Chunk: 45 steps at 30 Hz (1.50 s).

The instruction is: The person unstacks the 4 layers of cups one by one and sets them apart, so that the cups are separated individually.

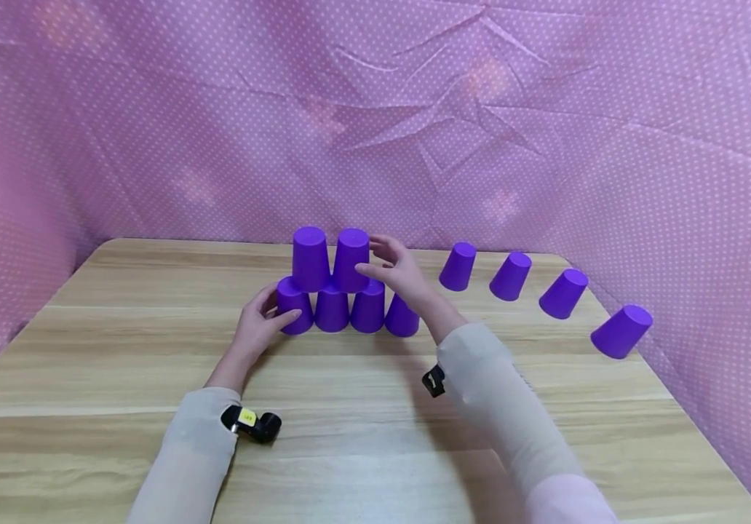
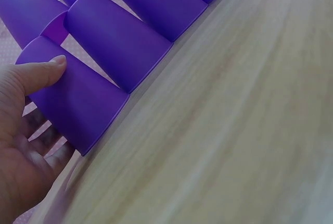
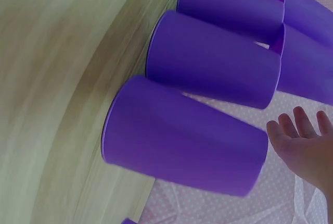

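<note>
Several purple plastic cups stand upside down side by side, with a second level of two cups on top. My left hand holds the leftmost bottom cup, its thumb on the front and its fingers around the far side. Beside the upper right cup is my right hand, whose thumb overlaps that cup's edge in the head view. The right wrist view shows those fingers spread, with a small gap to the cups. The upper left cup rests next to it. My right wrist partly covers the rightmost bottom cup.
More single purple cups stand upside down in a slanting line to the right, from one near the back to one by the right edge. The wooden table ends at a pink dotted cloth hanging behind.
</note>
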Each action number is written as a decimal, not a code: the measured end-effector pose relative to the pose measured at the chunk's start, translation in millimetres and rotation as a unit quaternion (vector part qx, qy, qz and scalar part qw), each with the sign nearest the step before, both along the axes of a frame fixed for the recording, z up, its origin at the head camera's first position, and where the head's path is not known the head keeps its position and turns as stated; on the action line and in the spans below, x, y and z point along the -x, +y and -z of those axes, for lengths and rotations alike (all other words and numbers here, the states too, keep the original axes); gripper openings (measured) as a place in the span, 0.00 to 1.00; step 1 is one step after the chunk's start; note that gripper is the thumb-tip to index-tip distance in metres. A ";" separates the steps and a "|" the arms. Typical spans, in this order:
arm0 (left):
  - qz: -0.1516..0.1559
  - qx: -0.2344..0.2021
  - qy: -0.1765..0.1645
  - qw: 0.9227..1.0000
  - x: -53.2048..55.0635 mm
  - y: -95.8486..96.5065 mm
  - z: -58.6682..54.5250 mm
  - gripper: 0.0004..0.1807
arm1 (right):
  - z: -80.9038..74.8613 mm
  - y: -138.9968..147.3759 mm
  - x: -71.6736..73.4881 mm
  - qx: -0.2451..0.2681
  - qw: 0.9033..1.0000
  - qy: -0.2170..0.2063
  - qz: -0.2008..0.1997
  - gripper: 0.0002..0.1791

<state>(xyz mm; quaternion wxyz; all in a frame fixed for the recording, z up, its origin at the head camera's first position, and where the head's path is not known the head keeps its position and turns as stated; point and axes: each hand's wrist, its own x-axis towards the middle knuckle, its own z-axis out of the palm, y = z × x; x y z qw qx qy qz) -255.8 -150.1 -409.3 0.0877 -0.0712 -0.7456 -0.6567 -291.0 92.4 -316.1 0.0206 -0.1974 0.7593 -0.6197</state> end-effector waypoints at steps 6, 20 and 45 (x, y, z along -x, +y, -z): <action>0.000 0.004 0.002 1.000 0.0 0.0 -0.5 0.33 | 5.7 -7.6 1.9 0.021 1.000 0.007 0.009 0.33; 0.001 0.007 0.005 1.000 -0.8 0.7 -1.3 0.33 | 5.7 -19.1 8.6 0.025 0.999 -0.025 0.026 0.32; -0.003 0.008 -0.008 1.000 -12.1 5.9 -9.2 0.34 | -11.6 12.0 -9.9 0.052 0.997 0.016 0.057 0.29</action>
